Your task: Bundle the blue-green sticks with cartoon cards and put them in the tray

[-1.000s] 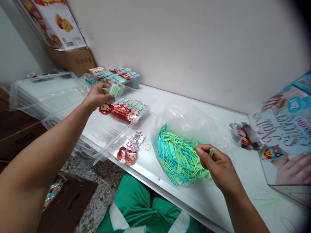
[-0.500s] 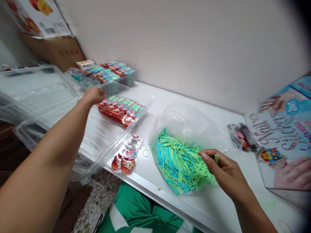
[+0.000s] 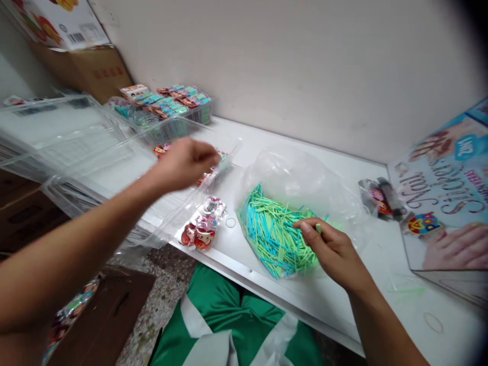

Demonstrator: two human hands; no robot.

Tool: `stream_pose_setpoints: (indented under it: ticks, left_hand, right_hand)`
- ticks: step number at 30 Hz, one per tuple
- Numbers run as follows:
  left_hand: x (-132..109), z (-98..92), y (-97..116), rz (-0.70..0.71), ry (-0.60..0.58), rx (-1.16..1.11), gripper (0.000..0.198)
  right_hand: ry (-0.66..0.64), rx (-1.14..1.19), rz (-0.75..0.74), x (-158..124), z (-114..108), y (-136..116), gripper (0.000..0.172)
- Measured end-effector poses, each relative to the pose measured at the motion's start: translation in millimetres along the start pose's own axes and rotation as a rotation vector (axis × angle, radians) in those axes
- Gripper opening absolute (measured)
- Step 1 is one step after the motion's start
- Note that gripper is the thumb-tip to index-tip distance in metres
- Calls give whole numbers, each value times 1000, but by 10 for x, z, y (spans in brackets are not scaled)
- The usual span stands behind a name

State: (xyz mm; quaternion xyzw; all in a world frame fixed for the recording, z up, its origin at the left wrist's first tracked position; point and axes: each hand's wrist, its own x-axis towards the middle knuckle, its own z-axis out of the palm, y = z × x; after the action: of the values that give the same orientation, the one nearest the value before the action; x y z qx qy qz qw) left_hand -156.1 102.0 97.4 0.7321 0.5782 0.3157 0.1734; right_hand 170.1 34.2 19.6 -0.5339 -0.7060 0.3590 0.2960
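My right hand point(image 3: 333, 249) is closed, with the end of a green stick point(image 3: 318, 229) showing between its fingers. It is over the right side of a clear plastic bag point(image 3: 301, 173) of thin green and blue sticks point(image 3: 276, 234). My left hand point(image 3: 190, 160), blurred, has its fingers curled in above a clear plastic tray point(image 3: 168, 221). Whatever it might hold is hidden. Under it, packets with red cartoon figures point(image 3: 162, 150) show partly in the tray. Between tray and bag lie several flat cartoon-printed packets point(image 3: 202, 229) and a rubber band point(image 3: 231, 222).
A clear bin point(image 3: 206, 109) of filled packets stands at the wall beside cardboard boxes point(image 3: 87, 73). More clear trays point(image 3: 57, 127) are stacked at left. On the right are a nail-sticker box point(image 3: 446, 193), a small dark package point(image 3: 381, 198) and another rubber band point(image 3: 433, 323).
My left hand has moved right across the tray, now covering most of the packets there. My right hand still grips the green stick over the bag. The view has shifted slightly.
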Motion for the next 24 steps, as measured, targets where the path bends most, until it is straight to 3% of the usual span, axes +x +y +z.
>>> stream_pose_setpoints:
  ticks: [1, 3, 5, 7, 10, 13, 22, 24]
  left_hand:
    - [-199, 161, 177, 57, -135, 70, 28]
    - [-561, 509, 339, 102, -275, 200, 32]
    - [-824, 851, 260, 25, -249, 390, 31]
    - [-977, 1135, 43, -148, -139, 604, 33]
    - [-1085, 1385, -264, -324, -89, 782, 37]
    - [-1138, 1434, -356, -342, -105, 829, 29]
    - [-1160, 1397, -279, -413, -97, 756, 30]
    - [-1193, 1344, -267, -410, -35, 687, 32]
  right_hand:
    - [5, -8, -6, -30, -4, -7, 27]
    - [24, -20, -19, -98, -28, -3, 26]
    - [31, -31, -34, -177, -67, 22, 26]
    - [25, -42, -47, -265, -111, 59, 27]
    - [19, -46, -50, -399, -164, 127, 26]
    - [29, -34, -43, -499, -178, 190, 25]
    - [14, -33, -46, -556, -99, 307, 26]
    - [-5, -26, -39, -544, -58, 316, 27]
